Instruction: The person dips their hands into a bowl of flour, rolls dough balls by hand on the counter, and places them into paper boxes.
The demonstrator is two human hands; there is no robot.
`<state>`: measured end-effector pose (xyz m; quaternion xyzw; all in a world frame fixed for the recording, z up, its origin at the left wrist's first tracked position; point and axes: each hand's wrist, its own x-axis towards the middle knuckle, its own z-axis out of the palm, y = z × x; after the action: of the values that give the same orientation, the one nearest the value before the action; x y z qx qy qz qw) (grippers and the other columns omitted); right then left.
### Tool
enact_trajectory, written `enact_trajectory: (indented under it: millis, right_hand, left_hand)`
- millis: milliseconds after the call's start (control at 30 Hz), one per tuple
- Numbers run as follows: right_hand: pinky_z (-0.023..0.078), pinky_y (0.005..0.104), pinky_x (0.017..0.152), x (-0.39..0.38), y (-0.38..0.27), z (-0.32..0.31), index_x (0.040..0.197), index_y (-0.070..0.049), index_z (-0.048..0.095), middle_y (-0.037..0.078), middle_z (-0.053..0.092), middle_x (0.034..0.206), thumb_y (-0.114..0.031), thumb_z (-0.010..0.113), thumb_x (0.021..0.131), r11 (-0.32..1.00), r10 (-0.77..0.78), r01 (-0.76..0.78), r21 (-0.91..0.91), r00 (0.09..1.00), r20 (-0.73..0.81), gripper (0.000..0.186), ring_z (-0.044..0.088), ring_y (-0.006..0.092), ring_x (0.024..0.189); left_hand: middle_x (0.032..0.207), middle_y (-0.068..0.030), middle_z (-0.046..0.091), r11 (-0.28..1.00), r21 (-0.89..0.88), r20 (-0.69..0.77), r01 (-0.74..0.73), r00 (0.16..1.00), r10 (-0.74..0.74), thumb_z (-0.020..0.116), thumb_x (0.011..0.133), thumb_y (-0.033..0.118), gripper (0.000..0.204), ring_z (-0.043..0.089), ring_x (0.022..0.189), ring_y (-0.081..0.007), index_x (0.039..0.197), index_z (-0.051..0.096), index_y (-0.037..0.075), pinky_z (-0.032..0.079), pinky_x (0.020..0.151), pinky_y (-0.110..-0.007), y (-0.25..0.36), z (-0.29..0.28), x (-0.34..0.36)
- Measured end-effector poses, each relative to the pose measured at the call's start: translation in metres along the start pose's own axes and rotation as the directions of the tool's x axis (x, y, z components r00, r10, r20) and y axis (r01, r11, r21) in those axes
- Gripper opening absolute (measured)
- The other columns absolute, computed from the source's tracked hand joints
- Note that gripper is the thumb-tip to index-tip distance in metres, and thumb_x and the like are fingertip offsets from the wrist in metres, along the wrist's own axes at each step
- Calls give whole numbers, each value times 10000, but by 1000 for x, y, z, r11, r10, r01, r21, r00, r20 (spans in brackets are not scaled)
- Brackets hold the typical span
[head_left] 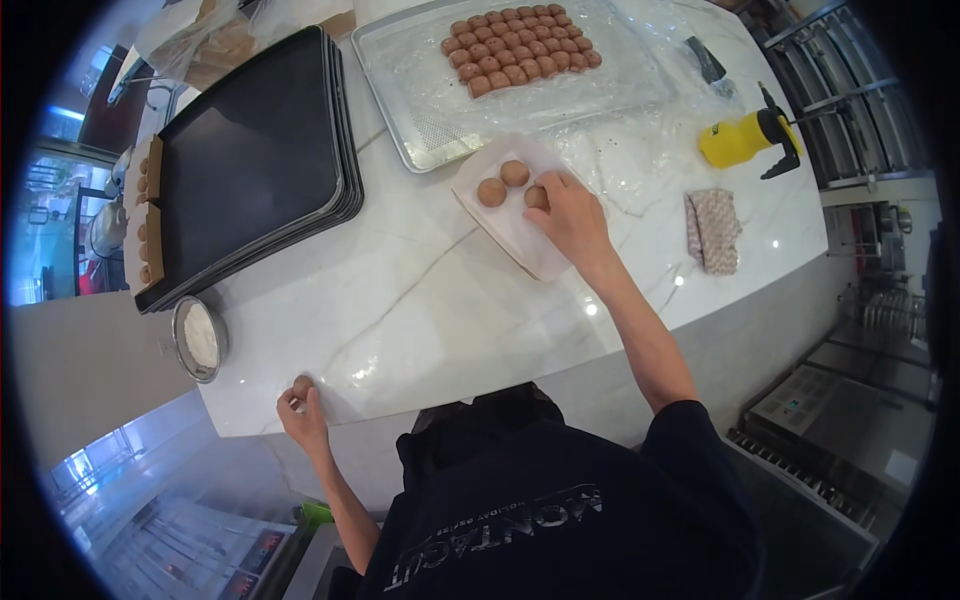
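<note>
My right hand [570, 222] reaches over a paper-lined board [520, 240] and has its fingers closed round a brown dough ball [536, 197]. Two more balls sit beside it on the paper, a left one [491, 192] and a far one [514, 173]. At the near left of the counter my left hand [304, 417] pinches another dough ball [303, 385] between thumb and fingers. A metal bowl of white flour [202, 338] stands just beyond that hand, at the counter's left edge.
Stacked black baking trays [255, 150] fill the left; cardboard boxes [144, 240] with balls stand beside them. A perforated metal tray [425, 130] at the back carries rows of brown dough balls [520, 45]. A yellow spray bottle [732, 141] and folded cloth [712, 230] are at right.
</note>
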<state>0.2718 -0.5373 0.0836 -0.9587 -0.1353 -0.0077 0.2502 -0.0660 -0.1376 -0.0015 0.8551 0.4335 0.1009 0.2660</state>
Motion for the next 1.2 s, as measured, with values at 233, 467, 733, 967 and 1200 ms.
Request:
enact_trajectory:
  millis: [233, 467, 733, 967, 1200]
  right_hand:
    - [517, 452, 713, -12, -12, -10, 932, -58, 600, 122, 630, 908, -213, 754, 781, 999, -41, 40, -20, 997, -68, 265, 634, 343, 856]
    - [532, 382, 911, -117, -145, 17, 1263, -93, 601, 114, 660, 1194, -253, 798, 791, 904, -301, 313, 291, 950, -88, 535, 635, 303, 1092]
    - [511, 410, 921, -173, -188, 134, 1309, -82, 560, 145, 567, 1320, -105, 719, 834, 904, -228, 131, 406, 953, 199, 501, 563, 328, 1191]
    - [341, 531, 1085, -187, -176, 175, 1248, -52, 613, 182, 558, 1359, -229, 731, 837, 983, -181, 179, -28, 976, -118, 462, 488, 386, 1291]
    - [288, 509, 1160, -140, -172, 253, 1313, 27, 563, 227, 521, 1417, -151, 525, 957, 973, -133, 58, -222, 931, -339, 400, 424, 378, 1378]
  left_hand:
    - [927, -86, 677, 985, -166, 73, -50, 995, 63, 788, 813, 149, 403, 643, 844, -175, 1136, 578, 31, 490, 731, -310, 28, 1, 7]
    - [1004, -80, 711, 833, -548, 498, 71, 828, 258, 781, 825, 68, 382, 651, 875, -137, 1162, 609, 15, 512, 747, -262, 99, 7, 3]
    - [1034, -92, 704, 785, -615, 668, 65, 572, 476, 752, 863, 130, 346, 662, 926, -166, 1166, 626, 20, 514, 807, -306, 110, -2, 17]
    - [1286, -128, 619, 768, -180, 146, -614, 756, 638, 783, 810, 260, 466, 576, 1159, -326, 1210, 631, 75, 457, 968, -438, -36, -18, 74]
    - [1480, -118, 465, 696, 123, 154, -707, 707, 690, 709, 840, 434, 560, 426, 1353, -346, 1300, 591, 136, 301, 1117, -558, -88, -31, 92]
